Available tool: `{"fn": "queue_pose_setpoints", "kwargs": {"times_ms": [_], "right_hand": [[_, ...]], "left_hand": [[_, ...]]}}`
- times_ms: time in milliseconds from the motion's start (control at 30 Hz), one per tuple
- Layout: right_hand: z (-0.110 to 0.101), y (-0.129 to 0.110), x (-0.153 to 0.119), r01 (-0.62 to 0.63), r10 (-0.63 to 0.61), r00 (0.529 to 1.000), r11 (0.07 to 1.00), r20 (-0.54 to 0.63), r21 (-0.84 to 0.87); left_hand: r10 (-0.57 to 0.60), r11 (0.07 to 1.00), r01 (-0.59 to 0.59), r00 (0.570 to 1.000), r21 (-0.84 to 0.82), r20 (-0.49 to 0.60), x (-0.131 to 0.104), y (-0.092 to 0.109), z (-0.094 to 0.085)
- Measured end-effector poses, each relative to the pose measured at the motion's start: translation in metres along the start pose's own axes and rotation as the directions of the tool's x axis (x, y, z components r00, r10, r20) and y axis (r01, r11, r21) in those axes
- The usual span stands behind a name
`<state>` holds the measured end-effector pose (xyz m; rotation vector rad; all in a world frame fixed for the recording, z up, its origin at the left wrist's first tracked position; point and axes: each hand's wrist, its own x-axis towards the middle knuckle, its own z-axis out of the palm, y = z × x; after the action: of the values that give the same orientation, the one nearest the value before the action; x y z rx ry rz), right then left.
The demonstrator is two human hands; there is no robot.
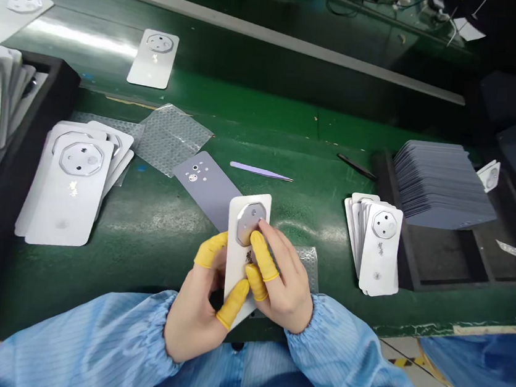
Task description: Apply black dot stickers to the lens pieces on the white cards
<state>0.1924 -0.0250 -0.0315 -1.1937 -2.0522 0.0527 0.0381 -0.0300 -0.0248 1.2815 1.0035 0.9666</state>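
Observation:
A white phone back cover (234, 271) with an eight-sided camera ring and dark lettering is held tilted in front of me. My left hand (200, 311), yellow finger cots on its fingers, is closed on the cover's left side and lower part. My right hand (287, 284) is bent over the right edge, its cot-covered fingers on the face near the ring and lettering. Whatever its fingertips may pinch is hidden. Just behind the cover lies a grey sheet with camera holes (210, 185). Purple tweezers (260, 170) rest beyond it.
White covers are piled at left (69, 197) and at right (382, 251). A black tray (446, 255) holds grey sheets (445, 184); another black tray (60, 84) holds more covers. Bubble wrap (173, 137), a black tool (357, 166) and a single cover (153, 60) lie farther back.

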Motion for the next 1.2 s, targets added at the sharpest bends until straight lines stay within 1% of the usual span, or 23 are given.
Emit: {"fn": "queue_pose_setpoints", "kwargs": {"times_ms": [100,233,367,733,833,933,1100,1200], "right_hand": [[-0.001,0.0,0.001,0.01,-0.011,1.0,0.999,0.009,0.038],[-0.003,-0.001,0.001,0.027,-0.027,1.0,0.999,-0.01,0.032],[-0.004,-0.001,0.001,0.031,-0.029,0.999,0.997,-0.03,0.065],[-0.008,0.0,0.001,0.002,-0.001,1.0,0.993,-0.007,0.119],[-0.009,0.0,0.003,-0.006,0.007,1.0,0.995,-0.012,0.103],[-0.011,-0.001,0.004,0.0,0.0,1.0,0.999,0.005,0.042],[-0.011,-0.005,0.004,0.03,-0.025,0.998,0.997,0.064,-0.077],[-0.01,-0.004,0.001,0.01,-0.003,0.995,0.997,0.101,-0.074]], "left_hand": [[0.002,0.997,-0.002,1.0,-0.076,0.0,0.002,0.005,0.0],[-0.016,0.997,0.016,1.0,-0.079,0.005,0.002,0.006,-0.001],[-0.023,0.995,0.025,0.999,-0.094,0.023,0.0,0.005,-0.002],[-0.101,0.985,0.102,0.995,-0.142,0.015,-0.001,0.011,-0.001],[-0.102,0.981,0.106,0.994,-0.161,0.037,-0.001,0.012,-0.002],[-0.094,0.982,0.1,0.995,-0.159,0.044,-0.001,0.011,-0.002],[-0.088,0.991,0.09,0.996,-0.098,0.019,-0.003,0.005,-0.002],[-0.099,0.993,0.098,0.995,-0.062,-0.005,-0.002,0.002,-0.003]]}}
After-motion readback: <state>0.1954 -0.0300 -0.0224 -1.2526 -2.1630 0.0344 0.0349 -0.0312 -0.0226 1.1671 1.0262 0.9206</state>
